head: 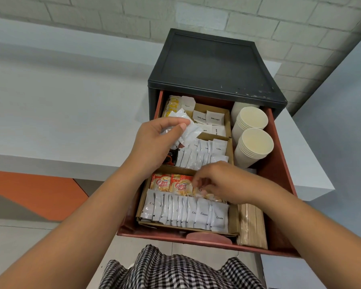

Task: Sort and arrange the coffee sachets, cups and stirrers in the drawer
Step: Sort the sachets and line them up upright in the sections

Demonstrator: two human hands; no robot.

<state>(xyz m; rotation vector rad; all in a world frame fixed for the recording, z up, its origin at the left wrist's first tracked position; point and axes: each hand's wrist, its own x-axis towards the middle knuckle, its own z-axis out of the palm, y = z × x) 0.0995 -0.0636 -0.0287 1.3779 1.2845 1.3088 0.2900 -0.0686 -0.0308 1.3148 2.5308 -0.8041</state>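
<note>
Both forearms are showing bare, no sleeves reaching into view. Left hand [154, 140] and right hand [221, 182] are wearing no gloves, rings or watch. Nails are looking short, unpainted. Near edge: person is wearing a black-and-white checked garment [175, 272], fabric gathering in folds.

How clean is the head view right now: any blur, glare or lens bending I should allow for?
Head view: even, soft light, no harsh glare; wide-angle bending splays the drawer sides and forearms; left hand and its white sachets look slightly soft, right hand fingertips smeared; Coffee-mate packets and cups read sharp.
</note>
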